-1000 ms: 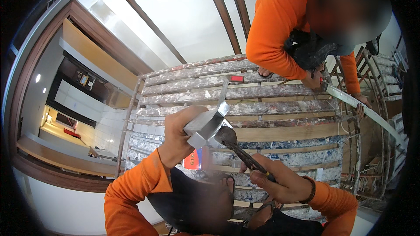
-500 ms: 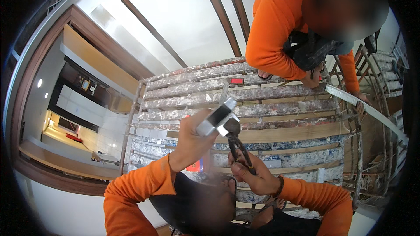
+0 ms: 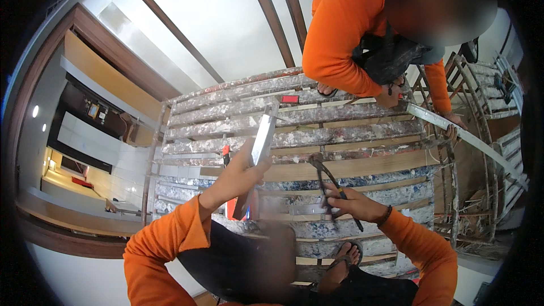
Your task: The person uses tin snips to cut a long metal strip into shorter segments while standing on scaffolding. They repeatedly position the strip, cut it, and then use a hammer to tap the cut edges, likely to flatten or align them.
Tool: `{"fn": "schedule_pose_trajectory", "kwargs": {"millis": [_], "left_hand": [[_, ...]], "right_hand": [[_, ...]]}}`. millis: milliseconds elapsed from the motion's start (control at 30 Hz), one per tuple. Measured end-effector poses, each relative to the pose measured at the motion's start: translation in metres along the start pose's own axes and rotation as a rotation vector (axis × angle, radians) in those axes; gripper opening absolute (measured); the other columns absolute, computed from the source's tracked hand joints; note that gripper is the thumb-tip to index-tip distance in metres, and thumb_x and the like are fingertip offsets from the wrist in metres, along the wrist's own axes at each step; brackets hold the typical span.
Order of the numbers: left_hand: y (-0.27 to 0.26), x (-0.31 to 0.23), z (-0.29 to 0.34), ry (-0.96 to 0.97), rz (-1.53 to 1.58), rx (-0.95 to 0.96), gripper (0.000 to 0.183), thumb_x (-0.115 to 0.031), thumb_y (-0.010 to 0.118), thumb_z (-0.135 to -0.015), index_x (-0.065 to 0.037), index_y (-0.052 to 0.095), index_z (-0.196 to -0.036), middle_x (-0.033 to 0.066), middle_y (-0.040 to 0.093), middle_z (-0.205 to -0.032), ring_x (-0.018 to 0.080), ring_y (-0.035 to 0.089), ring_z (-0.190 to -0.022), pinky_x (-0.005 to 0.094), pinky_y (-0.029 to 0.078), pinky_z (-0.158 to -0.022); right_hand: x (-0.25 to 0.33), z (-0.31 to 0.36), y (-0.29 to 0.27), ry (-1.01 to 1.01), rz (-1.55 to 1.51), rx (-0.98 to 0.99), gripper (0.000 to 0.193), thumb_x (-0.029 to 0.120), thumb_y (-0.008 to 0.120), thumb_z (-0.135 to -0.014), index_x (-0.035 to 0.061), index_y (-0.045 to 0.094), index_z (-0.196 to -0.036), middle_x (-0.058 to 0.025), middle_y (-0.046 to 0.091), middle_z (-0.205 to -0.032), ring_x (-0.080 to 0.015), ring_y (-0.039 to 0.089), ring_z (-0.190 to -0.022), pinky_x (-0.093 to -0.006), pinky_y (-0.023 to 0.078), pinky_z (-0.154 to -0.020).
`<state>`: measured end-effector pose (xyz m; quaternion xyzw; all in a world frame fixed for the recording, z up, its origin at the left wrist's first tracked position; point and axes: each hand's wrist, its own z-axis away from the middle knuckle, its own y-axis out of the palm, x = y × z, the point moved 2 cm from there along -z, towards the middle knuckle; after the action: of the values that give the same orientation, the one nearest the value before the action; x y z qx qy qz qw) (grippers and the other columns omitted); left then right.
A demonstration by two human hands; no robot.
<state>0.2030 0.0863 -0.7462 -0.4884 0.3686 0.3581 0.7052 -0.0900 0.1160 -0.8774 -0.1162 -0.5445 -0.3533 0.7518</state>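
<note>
My left hand is wrapped round a short length of shiny metal channel, its upper end tilted away from me. The strip's lower end shows below my palm. To the right, my right hand grips a pair of dark pincers by the handles, with the jaws pointing away and to the left. The handles are spread and partly blurred. Pincers and channel are apart, above a slatted, paint-spattered platform.
Across the platform a crouching co-worker in an orange sleeve holds a long pale metal strip reaching right. A small red block lies on the slats. An orange-red thing sits near my left knee. Gaps run between slats.
The pincers have come away from the metal channel and moved right with my right hand. My left hand has turned the channel more upright and shifted slightly left.
</note>
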Motion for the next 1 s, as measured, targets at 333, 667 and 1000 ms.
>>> {"fn": "schedule_pose_trajectory", "kwargs": {"millis": [333,667,1000], "left_hand": [[-0.005,-0.010,0.023,-0.196,0.159,0.122,0.037,-0.019,0.064,-0.100,0.000,0.053,-0.129,0.0068,0.064,-0.095,0.0109,0.060,-0.067,0.0278,0.051,-0.057],[-0.023,-0.019,0.070,-0.320,0.068,0.103,0.035,-0.021,0.060,-0.102,0.003,0.055,-0.126,0.0071,0.064,-0.086,0.0129,0.061,-0.059,0.0289,0.050,-0.053],[-0.044,-0.022,0.083,-0.456,0.362,0.086,0.049,-0.040,0.053,-0.104,0.005,0.055,-0.122,0.0204,0.073,-0.094,0.0219,0.069,-0.061,0.0313,0.056,-0.057]], "right_hand": [[-0.083,0.009,-0.052,0.109,0.888,-0.356,0.057,0.041,0.067,-0.091,-0.0008,0.058,-0.128,-0.0270,0.069,-0.103,-0.0470,0.066,-0.094,-0.0537,0.051,-0.084],[-0.101,-0.020,-0.079,0.030,0.723,-0.242,0.060,0.059,0.058,-0.096,0.0014,0.066,-0.111,-0.0226,0.068,-0.096,-0.0415,0.065,-0.091,-0.0483,0.050,-0.080],[-0.080,-0.045,-0.060,-0.053,0.728,-0.330,0.051,0.045,0.063,-0.094,-0.0015,0.063,-0.114,-0.0241,0.067,-0.095,-0.0395,0.065,-0.084,-0.0469,0.050,-0.078]]}}
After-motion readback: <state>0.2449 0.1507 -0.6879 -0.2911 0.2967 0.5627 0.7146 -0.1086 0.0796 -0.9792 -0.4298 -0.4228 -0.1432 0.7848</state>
